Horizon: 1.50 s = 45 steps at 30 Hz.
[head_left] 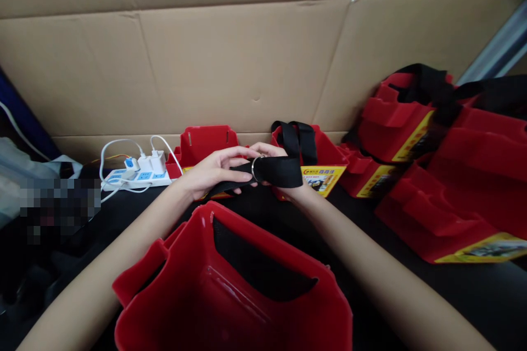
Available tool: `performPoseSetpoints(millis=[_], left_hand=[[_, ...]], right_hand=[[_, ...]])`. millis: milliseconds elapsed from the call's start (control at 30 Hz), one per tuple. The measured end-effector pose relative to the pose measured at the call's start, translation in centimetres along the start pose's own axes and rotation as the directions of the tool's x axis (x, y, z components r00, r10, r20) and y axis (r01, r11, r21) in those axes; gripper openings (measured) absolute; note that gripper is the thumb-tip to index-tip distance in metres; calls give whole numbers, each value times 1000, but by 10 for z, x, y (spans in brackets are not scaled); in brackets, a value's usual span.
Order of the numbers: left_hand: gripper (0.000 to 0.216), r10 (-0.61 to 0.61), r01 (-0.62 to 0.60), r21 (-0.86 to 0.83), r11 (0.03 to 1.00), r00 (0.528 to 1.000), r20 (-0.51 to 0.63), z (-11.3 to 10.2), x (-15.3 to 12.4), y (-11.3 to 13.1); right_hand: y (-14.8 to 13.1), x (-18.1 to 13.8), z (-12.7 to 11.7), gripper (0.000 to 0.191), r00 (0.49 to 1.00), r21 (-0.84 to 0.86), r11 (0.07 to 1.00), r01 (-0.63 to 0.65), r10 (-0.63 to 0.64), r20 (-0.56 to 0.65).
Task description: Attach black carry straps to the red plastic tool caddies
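Observation:
Both hands meet in front of me at a black webbing strap [282, 171] with a metal ring buckle [254, 169]. My left hand [220, 169] pinches the strap on the left side of the ring, thumb on top. From the right, my right hand [274, 151] has its fingers around the looped part, which hides much of that hand. Close below them stands a red plastic bin [234, 285] with its open top towards me. A black band [255, 263] lies along the bin's inner far wall.
Another red bin [209, 142] and a strapped red bin [329, 151] stand against the cardboard wall [242, 66]. Stacked red bins [444, 214] with black straps fill the right. A white power strip [144, 177] with plugged-in chargers and cables lies left.

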<state>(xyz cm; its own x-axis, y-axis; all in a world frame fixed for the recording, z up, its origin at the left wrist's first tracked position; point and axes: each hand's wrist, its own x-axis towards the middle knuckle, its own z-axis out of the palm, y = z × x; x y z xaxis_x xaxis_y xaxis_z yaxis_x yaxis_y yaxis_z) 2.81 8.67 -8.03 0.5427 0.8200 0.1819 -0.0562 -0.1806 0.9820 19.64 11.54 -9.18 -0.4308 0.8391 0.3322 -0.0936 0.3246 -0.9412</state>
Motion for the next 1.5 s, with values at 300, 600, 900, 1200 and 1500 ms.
performPoseSetpoints(millis=[300,600,900,1200,1500], left_hand=[[41,1,-36,-188,981,984,-180,-17,2,-4],[41,-110,69,-176,982,965,-237,-19,5,-8],[39,-192,182,-63,981,943,-270,-17,4,-8],[26,-266,266,-15,964,955,-129,-10,4,-10],[19,-284,279,-61,958,951,-119,-5,3,-4]], right_hand=[[-8,5,-3,21,982,260,953,-152,117,145],[-9,15,-23,16,916,72,992,101,-65,-397],[-43,13,-56,21,611,-132,905,405,-375,-697],[-52,3,-34,23,756,-123,906,405,-407,-512],[-39,-2,-11,17,977,-289,946,147,-184,-108]])
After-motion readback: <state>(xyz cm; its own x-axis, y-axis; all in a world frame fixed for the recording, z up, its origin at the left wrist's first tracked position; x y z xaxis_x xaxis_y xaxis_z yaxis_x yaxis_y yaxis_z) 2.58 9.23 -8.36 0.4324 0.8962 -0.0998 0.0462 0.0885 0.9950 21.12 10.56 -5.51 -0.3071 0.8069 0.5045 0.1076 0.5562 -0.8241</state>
